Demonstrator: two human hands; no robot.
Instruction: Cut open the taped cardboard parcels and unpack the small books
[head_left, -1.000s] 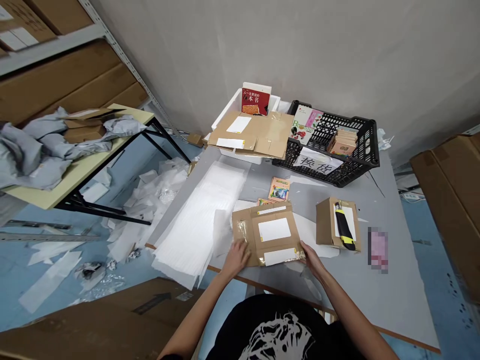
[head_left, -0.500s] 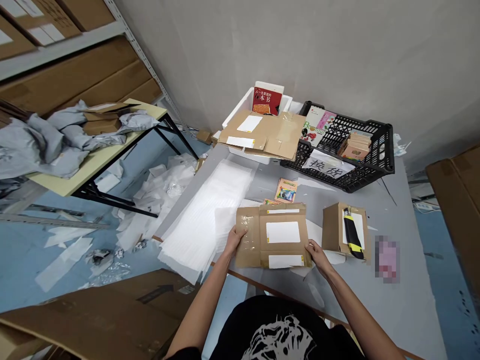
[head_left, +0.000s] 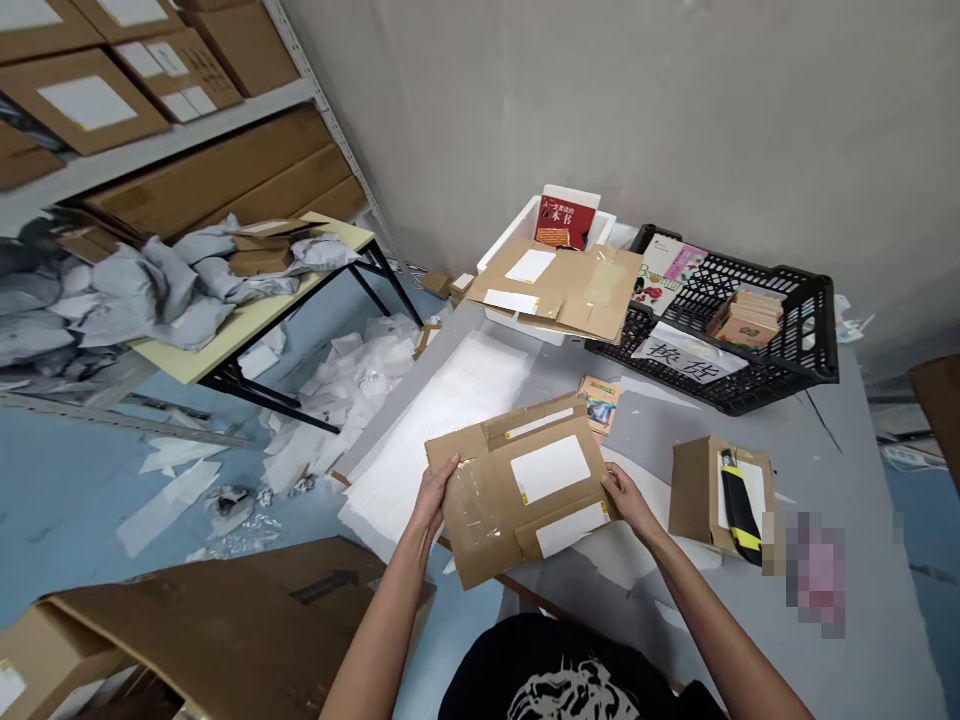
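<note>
A flattened cardboard mailer [head_left: 487, 500] with white labels and clear tape is held tilted above the near edge of the table. My left hand [head_left: 435, 492] grips its left edge, thumb on top. At its right edge my right hand [head_left: 628, 498] pinches the board. Just behind the mailer lies a small illustrated booklet [head_left: 600, 402], partly covered by it. To the right stands a small cardboard box [head_left: 691, 490] with a black and yellow utility knife [head_left: 741, 508] on it. White foam sheets [head_left: 450, 410] spread over the table's left side.
A white bin [head_left: 514, 235] with a red book [head_left: 566, 222] and flattened cardboard [head_left: 585, 280] stands at the back, beside a black crate [head_left: 810, 330] of booklets. A yellow side table [head_left: 255, 315] bears grey parcels. A large carton [head_left: 247, 620] stands at lower left.
Both hands have lifted the mailer and turned it, its left side now lower and closer to me. The view has swung left, so the surroundings sit further right.
</note>
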